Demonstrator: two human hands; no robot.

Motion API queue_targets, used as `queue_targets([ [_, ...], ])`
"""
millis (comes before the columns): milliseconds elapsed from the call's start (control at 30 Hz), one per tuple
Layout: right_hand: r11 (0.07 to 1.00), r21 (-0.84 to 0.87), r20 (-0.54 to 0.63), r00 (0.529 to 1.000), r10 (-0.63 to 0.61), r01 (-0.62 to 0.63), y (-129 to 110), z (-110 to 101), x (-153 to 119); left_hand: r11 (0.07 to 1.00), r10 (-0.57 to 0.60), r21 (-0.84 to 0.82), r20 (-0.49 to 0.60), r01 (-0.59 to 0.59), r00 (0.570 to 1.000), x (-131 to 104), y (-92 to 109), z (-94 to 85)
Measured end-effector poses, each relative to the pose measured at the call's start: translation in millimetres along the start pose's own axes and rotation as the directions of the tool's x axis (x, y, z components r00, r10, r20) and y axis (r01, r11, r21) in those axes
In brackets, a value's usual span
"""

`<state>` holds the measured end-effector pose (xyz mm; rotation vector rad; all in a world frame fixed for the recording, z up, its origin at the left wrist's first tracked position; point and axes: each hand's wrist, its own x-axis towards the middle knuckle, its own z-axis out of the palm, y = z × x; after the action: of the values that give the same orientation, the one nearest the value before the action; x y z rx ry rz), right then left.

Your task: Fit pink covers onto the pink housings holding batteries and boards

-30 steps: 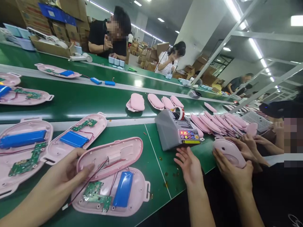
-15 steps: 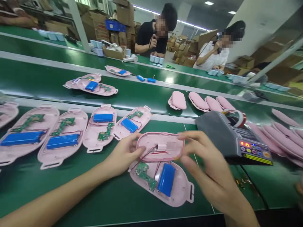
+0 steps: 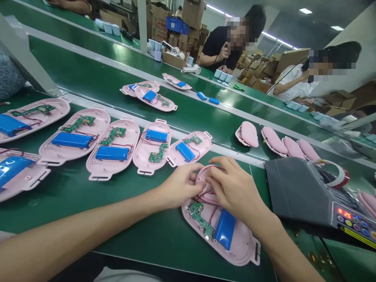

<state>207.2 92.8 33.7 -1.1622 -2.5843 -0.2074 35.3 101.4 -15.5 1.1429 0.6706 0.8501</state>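
Note:
My left hand (image 3: 180, 185) grips the left end of a small pink plastic cover (image 3: 201, 177), thumb on the near rim. My right hand (image 3: 236, 188) reaches over the cover, its fingers bent together inside; whatever they pinch is hidden. Thin dark and red wires (image 3: 202, 194) run from the cover towards the shell beneath. That larger pink shell (image 3: 245, 241) lies open on the green bench, holding a blue battery pack (image 3: 225, 230) and a green circuit board (image 3: 201, 220). The right hand hides much of the cover.
Several open pink shells (image 3: 113, 166) with batteries and boards line the left side. On the right stands a dark tape dispenser (image 3: 296, 196) with a lit display. Closed pink units (image 3: 248, 134) sit on the green belt beyond. Two people (image 3: 216, 47) work across the line.
My right hand has moved from the cover's right edge to inside it, fingers now bent together. My left hand keeps its grip. The view has swung left, shifting everything rightward.

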Motion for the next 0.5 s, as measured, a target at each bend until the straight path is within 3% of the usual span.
queue_targets([
  [100,0.996,-0.03,-0.119,0.989,0.084,-0.088,1,2,1,0.999,0.001,0.037,-0.006,-0.001,1.0,-1,0,-1.5],
  [167,0.957,0.04,-0.158,0.944,0.29,-0.287,6,-1,-1,0.998,-0.018,0.068,-0.001,0.018,1.0,-2,1,-2.4],
  [233,0.868,0.182,-0.053,0.877,0.478,-0.463,15,-5,-4,0.994,-0.035,0.105,0.004,0.034,0.999,-4,4,-1.9],
  [267,0.824,0.264,0.042,0.859,0.51,-0.502,19,-8,-5,0.991,-0.035,0.127,-0.004,0.035,0.999,-5,5,-1.0],
  [367,0.757,0.464,0.215,0.888,0.407,-0.46,28,-14,-6,0.966,0.024,0.258,-0.054,-0.009,0.998,-5,9,2.9],
  [500,0.821,0.459,0.114,0.938,0.326,-0.341,21,-16,-7,0.905,0.1,0.417,-0.016,-0.084,0.995,-8,11,4.1],
])
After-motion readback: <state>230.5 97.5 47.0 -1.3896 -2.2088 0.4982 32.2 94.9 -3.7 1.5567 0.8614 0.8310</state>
